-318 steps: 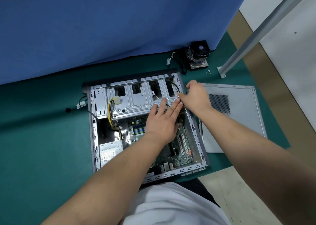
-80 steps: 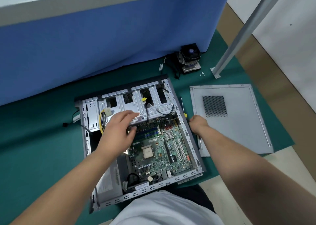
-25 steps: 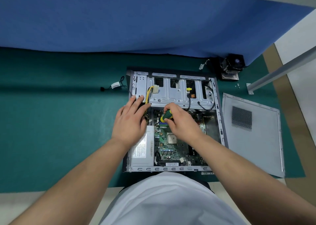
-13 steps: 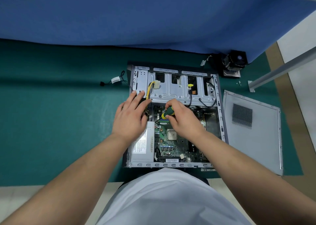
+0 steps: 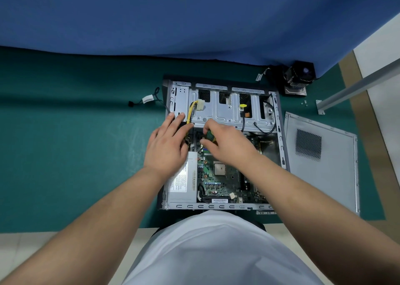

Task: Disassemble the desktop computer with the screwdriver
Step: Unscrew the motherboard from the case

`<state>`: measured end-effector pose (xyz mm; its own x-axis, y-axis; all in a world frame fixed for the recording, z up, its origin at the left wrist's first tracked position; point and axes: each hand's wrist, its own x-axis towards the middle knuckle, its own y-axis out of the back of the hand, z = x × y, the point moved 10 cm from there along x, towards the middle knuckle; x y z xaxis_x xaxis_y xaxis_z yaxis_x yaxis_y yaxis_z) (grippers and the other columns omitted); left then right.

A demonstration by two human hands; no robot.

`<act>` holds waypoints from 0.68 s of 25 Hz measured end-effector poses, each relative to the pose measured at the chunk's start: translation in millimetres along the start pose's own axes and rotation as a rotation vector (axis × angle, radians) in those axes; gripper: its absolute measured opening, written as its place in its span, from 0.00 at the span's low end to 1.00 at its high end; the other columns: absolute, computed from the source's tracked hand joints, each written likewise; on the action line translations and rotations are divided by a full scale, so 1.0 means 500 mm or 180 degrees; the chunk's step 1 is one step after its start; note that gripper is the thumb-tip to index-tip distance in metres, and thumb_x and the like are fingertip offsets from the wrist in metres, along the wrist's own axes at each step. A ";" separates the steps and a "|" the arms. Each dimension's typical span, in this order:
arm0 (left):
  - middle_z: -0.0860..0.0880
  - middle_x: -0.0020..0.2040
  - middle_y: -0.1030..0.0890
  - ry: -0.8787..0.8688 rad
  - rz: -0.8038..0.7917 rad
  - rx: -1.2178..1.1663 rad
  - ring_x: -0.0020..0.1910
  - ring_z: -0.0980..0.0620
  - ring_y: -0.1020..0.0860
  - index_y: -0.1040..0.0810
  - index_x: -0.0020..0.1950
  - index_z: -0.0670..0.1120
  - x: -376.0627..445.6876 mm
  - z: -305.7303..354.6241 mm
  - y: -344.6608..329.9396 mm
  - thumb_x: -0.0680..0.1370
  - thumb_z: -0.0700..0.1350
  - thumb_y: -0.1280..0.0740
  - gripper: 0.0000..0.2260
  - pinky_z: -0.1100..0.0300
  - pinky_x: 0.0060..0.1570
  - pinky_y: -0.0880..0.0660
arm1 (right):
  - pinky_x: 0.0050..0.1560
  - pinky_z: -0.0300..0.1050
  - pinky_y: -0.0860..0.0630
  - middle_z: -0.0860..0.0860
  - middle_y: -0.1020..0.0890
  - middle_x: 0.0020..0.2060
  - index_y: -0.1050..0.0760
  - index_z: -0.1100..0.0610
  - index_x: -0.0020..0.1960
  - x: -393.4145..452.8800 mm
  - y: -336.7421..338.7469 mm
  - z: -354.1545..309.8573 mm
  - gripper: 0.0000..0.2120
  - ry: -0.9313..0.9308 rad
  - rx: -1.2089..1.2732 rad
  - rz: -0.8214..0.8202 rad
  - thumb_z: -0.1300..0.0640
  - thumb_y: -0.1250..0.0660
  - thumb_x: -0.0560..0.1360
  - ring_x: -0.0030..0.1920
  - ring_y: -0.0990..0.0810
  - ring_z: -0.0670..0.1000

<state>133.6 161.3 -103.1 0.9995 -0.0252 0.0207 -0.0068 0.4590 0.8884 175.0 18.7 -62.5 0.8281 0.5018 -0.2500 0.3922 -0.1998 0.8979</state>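
Note:
The opened desktop case (image 5: 281, 146) lies flat on the green mat, its green motherboard (image 5: 223, 183) and grey power supply (image 5: 181, 185) exposed. My right hand (image 5: 229, 144) grips a green and yellow screwdriver (image 5: 210, 135) over the board's far left corner, just below the metal drive cage (image 5: 218, 111); the tip is hidden. My left hand (image 5: 166, 146) rests with straight fingers on the case's left side, fingertips at the cage edge beside the yellow cables (image 5: 191, 111).
The removed side panel (image 5: 324, 165) lies to the right of the case. A CPU cooler fan (image 5: 299, 76) sits at the far right by the blue partition, small screws (image 5: 304, 103) and a metal post foot (image 5: 320, 107) near it. A loose cable (image 5: 147, 99) lies left of the case.
My right hand picked up the screwdriver and brought it to the board's far left corner. Over the last second both hands have barely shifted; the view has moved a little.

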 end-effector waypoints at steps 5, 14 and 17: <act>0.54 0.81 0.38 -0.0030 0.0042 0.0025 0.82 0.50 0.47 0.32 0.75 0.57 0.000 0.000 -0.002 0.77 0.48 0.40 0.25 0.45 0.72 0.37 | 0.30 0.45 0.38 0.53 0.21 0.35 0.31 0.52 0.58 0.021 0.031 -0.023 0.21 0.0192 -0.1437 0.0271 0.37 0.53 0.83 0.37 0.19 0.59; 0.55 0.81 0.39 0.0006 -0.0017 -0.0033 0.82 0.51 0.48 0.33 0.76 0.58 0.001 -0.002 -0.004 0.78 0.48 0.41 0.25 0.44 0.72 0.36 | 0.29 0.45 0.37 0.53 0.21 0.39 0.33 0.53 0.60 0.017 0.026 -0.023 0.22 0.0527 -0.1474 0.0151 0.36 0.51 0.81 0.40 0.20 0.58; 0.55 0.81 0.39 0.0020 -0.0019 -0.0061 0.82 0.51 0.48 0.33 0.76 0.58 0.001 -0.002 -0.004 0.78 0.49 0.43 0.25 0.43 0.71 0.34 | 0.35 0.47 0.31 0.52 0.25 0.44 0.36 0.52 0.62 0.014 0.018 -0.028 0.19 0.0693 -0.1044 -0.0097 0.42 0.43 0.77 0.43 0.23 0.57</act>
<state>134.2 161.2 -105.1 0.9997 -0.0225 0.0124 -0.0002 0.4758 0.8795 178.6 32.1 -51.1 0.6999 0.6770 -0.2274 0.2373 0.0799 0.9681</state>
